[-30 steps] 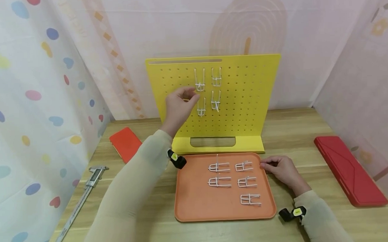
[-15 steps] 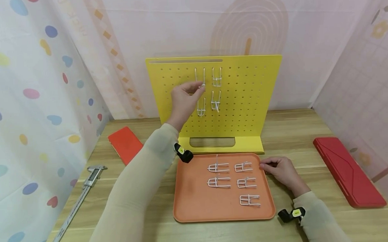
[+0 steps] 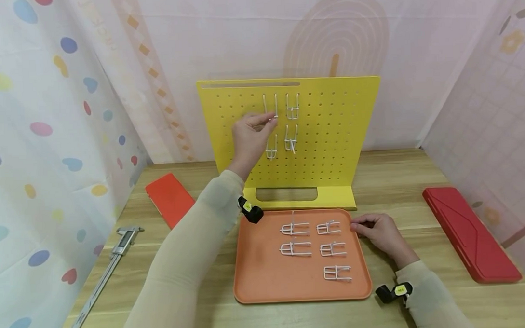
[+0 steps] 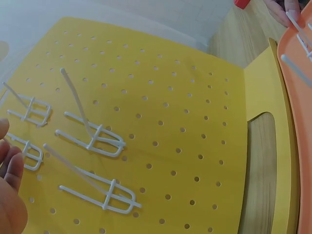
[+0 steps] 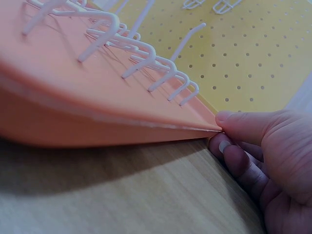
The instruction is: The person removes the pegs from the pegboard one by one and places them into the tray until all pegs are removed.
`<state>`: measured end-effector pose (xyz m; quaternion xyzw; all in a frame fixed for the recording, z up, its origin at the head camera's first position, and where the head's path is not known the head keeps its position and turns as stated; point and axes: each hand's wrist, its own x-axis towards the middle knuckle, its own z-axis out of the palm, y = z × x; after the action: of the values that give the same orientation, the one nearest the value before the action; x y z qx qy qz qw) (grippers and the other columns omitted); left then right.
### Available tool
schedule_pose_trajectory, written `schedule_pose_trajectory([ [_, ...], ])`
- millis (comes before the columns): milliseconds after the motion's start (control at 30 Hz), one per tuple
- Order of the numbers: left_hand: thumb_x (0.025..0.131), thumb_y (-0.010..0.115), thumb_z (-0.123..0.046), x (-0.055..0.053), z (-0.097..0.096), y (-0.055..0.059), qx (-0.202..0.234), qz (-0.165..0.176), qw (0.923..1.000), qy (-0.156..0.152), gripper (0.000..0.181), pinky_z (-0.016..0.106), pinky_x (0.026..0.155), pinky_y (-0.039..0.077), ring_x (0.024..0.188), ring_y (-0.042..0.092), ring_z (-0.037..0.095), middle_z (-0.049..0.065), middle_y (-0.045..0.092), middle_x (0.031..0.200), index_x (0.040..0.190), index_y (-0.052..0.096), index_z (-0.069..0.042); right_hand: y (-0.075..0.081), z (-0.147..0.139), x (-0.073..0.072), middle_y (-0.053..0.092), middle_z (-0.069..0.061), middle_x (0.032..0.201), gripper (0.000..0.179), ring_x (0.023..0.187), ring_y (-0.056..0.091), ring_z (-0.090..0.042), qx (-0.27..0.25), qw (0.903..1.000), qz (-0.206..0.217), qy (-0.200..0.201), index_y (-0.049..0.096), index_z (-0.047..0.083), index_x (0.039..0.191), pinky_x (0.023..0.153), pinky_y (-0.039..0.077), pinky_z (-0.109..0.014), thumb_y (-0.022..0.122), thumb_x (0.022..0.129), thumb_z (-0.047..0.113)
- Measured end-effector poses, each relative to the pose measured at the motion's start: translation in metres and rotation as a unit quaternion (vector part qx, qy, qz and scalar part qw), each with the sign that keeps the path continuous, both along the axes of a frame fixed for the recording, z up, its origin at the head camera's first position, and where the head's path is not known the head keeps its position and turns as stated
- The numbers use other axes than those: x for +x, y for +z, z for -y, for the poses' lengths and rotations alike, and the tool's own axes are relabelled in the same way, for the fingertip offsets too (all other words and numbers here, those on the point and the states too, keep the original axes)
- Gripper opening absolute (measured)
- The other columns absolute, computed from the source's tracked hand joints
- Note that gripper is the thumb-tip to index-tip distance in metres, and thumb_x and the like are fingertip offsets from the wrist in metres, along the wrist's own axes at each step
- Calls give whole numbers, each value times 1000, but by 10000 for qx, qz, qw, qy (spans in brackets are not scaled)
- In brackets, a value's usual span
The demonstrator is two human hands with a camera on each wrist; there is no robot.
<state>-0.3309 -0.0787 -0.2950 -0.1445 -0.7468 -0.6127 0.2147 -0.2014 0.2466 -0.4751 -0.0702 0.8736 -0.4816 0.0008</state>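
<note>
The head camera is up high, looking forward and down on all of the tray (image 3: 266, 279), the board (image 3: 331, 132), the left hand (image 3: 250, 138) and the right hand (image 3: 379, 230); the left wrist camera (image 3: 252, 214) looks sideways at the board, close up; the right wrist camera (image 3: 384, 293) sits low, looking along the tray's right edge; all three views share board and tray.

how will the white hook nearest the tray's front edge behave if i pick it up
The white hook will probably be stiff: its rods hold their bends without sagging. It should feel light for its size, being an open frame. It seems unlikely to roll on the orange tray, since its frame is wide and angular.
</note>
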Motion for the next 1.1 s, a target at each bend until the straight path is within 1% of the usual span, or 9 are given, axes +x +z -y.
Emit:
schedule_pose_trajectory([
  [67, 87, 73, -17, 0, 0, -1, 1, -116, 9999, 56, 19, 24, 75, 55, 86, 67, 12, -1, 66, 102, 103, 76, -8, 0, 0, 0, 72, -9, 93, 21, 81, 62, -7, -11, 10000, -5, 3, 76, 4, 96, 68, 51, -22, 74, 86, 22],
  [167, 86, 74, -14, 0, 0, -1, 67, -232, 9997, 65, 19, 23, 77, 54, 89, 66, 11, -1, 67, 104, 103, 75, -6, 0, 1, 0, 72, -9, 93, 21, 81, 62, -8, -4, 10000, 3, 4, 76, 4, 97, 68, 51, -21, 74, 86, 22],
  [267, 85, 74, -12, -1, -1, 0, 188, -244, 9995, 4, 18, 23, 80, 54, 92, 65, 10, -1, 69, 105, 102, 75, -5, 0, 1, 0, 72, -9, 93, 20, 81, 62, -8, 10, 10000, 9, -5, 76, 4, 97, 68, 51, -21, 74, 86, 22],
  [467, 84, 74, -10, -1, -1, 1, 491, -83, 9987, -138, 19, 23, 80, 54, 95, 67, 12, 4, 71, 108, 102, 75, -5, 0, 1, 0, 72, -9, 93, 21, 80, 62, -7, -6, 10000, -1, -4, 76, 4, 97, 67, 51, -22, 74, 86, 21],
  [600, 84, 74, -9, -2, -1, 1, 624, 78, 9979, -156, 19, 23, 79, 54, 96, 68, 13, 8, 70, 110, 102, 75, -4, 0, 0, 0, 72, -9, 93, 21, 80, 62, -8, -5, 10000, -8, -10, 76, 4, 97, 66, 51, -22, 74, 86, 22],
  [700, 84, 73, -5, 5, -3, 7, 644, 195, 9976, -132, 20, 23, 80, 54, 97, 68, 14, 9, 70, 111, 104, 73, -1, 1, 1, 1, 72, -9, 93, 21, 80, 62, -9, 19, 10000, 17, -30, 76, 4, 97, 67, 51, -22, 74, 86, 22],
  [867, 84, 74, -7, 5, -1, 5, 605, 35, 9980, -151, 21, 23, 80, 54, 95, 68, 13, 7, 71, 108, 104, 73, -1, 0, 2, 2, 72, -9, 93, 21, 81, 63, -11, 41, 9999, 87, -58, 76, 4, 98, 67, 52, -22, 74, 86, 22],
  [933, 84, 75, -10, 0, 1, 0, 517, -97, 9985, -121, 21, 23, 79, 54, 95, 68, 12, 6, 71, 107, 104, 74, -3, 0, 2, 2, 72, -9, 93, 21, 80, 63, -10, 43, 9999, 83, -66, 76, 4, 97, 67, 52, -22, 74, 86, 22],
  [1100, 84, 75, -11, 0, 1, 3, 453, -161, 9988, -87, 20, 23, 79, 54, 95, 68, 11, 6, 72, 106, 103, 75, -4, 0, 1, 1, 73, -7, 92, 19, 80, 63, -9, 107, 9999, -5, -77, 76, 5, 96, 67, 52, -22, 74, 87, 22],
])
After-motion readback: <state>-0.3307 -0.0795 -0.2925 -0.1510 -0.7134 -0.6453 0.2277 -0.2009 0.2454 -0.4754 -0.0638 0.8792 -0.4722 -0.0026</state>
